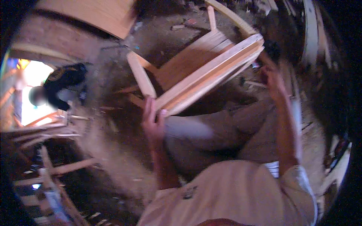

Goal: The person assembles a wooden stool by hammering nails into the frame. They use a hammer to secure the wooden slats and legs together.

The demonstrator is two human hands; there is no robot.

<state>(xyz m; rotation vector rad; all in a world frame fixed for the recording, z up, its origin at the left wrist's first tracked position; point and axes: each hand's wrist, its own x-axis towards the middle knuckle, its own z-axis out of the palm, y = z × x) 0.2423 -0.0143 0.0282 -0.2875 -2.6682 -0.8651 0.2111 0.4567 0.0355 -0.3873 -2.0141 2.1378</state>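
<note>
A pale, unpainted wooden chair frame (pixel 209 75) lies tilted across my lap, with a flat seat panel, a double rail on the near side and legs or arms sticking out at its ends. My left hand (pixel 152 116) is closed around its lower left corner, thumb on the near rail and fingers over the post. Beside the frame's right end is my right hand (pixel 276 83), raised. Its fingers are dim and blurred, so whether they touch the wood or hold something does not show.
At the left, another person (pixel 64 84) in dark clothing bends by a bright opening. A large wooden panel (pixel 94 15) stands at the upper left. Loose timber strips (pixel 73 165) lie at the lower left, and long boards (pixel 311 35) lean at the upper right. Scraps litter the dirt floor.
</note>
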